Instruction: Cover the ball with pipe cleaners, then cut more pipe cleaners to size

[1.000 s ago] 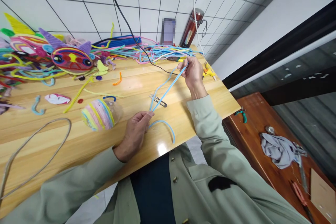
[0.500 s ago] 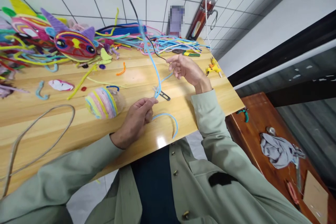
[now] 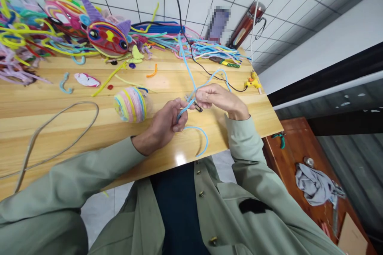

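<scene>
My left hand [image 3: 167, 121] is closed around light blue pipe cleaners [image 3: 188, 67] just above the table's front part. One strand rises from the grip toward the back, and a curved tail [image 3: 206, 137] bends down on the near side. My right hand [image 3: 220, 99] pinches the blue strands a little to the right of my left fingers. Another length arches up behind my right hand and drops at its right. Under the hands lies a small dark slotted tool [image 3: 198, 107], partly covered. Left of my left hand sits a ball wrapped in pastel stripes [image 3: 130, 104].
Colourful pipe-cleaner fish figures [image 3: 106, 40] and loose pipe cleaners [image 3: 209, 50] line the back. A yellow glue gun [image 3: 253, 82] rests at the right edge, its black cord [image 3: 196, 61] crossing behind the hands. A red-brown flask [image 3: 247, 26] leans by the wall. A grey cable loop [image 3: 60, 127] lies left.
My right hand has come down and left to the blue strands near my left hand and now pinches them. A blue length now arches behind it. The view has shifted left.
</scene>
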Tool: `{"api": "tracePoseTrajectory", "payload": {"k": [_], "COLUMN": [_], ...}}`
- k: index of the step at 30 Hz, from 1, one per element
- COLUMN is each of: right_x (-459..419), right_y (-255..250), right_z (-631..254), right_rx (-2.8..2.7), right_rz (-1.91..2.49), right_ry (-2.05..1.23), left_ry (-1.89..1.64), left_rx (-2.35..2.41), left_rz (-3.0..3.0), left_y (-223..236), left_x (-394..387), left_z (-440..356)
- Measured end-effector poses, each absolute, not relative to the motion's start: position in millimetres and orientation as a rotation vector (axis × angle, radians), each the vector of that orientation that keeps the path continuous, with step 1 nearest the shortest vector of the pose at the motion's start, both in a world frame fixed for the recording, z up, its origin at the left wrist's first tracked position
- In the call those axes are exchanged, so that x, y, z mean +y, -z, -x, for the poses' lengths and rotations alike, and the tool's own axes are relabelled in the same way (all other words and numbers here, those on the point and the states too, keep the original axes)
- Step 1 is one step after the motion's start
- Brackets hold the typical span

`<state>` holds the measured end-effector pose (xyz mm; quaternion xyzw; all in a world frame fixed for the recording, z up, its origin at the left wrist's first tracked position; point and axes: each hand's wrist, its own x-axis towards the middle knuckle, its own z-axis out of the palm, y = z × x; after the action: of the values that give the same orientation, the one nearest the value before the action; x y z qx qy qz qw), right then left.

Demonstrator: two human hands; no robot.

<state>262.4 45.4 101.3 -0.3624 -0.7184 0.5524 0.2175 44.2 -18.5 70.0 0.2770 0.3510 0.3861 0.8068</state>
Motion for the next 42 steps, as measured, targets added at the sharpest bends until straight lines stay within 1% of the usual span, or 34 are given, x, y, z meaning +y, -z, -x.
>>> {"api": "tracePoseTrajectory", "payload": {"k": [3,7,11,13,18,21,30,35,42], "right_x": [42.4,38.8,34.5,33.7,37.3,39.2,31.8,34.8,37.0], "right_y": [-91.1,-77.5,-75.5,-78.1,-91.1,-98.1,-98.5,-104.7,-105.1], "right_z": [-253.7,-237.2,-226.5,-225.7,-237.6,-247.2,-252.0,-262.0,-280.6], "right_rx": [-1.907,-1.595,-1.434,-1.37,-1.251,-1.213,-1.242,-1.218,-1.229], "right_rz": [0.935,0.827,0.785,0.8,0.895,0.92,0.868,0.907,0.84], "right_ry": [-1.595,-1.698,-1.848,-1.858,-1.625,-1.522,-1.487,-1.392,-1.299], "left_ry": [-0.816,-0.78,-0.758,-0.756,-0.911,-0.89,-0.815,-0.744,-0.604], "left_rx": [0.703,0.671,0.635,0.613,0.605,0.608,0.687,0.714,0.726], "left_rz": [-0.608,-0.599,-0.612,-0.62,-0.733,-0.792,-0.75,-0.778,-0.893], "left_y": [-73.1,-76.3,-76.7,-75.8,-70.0,-65.9,-57.3,-49.6,-32.4], "left_x": [-19.8,-23.7,-27.3,-28.6,-33.5,-38.2,-44.2,-47.1,-50.6], "left_z": [-44.0,-43.8,-45.1,-46.4,-49.3,-49.5,-51.3,-53.9,-54.9]}}
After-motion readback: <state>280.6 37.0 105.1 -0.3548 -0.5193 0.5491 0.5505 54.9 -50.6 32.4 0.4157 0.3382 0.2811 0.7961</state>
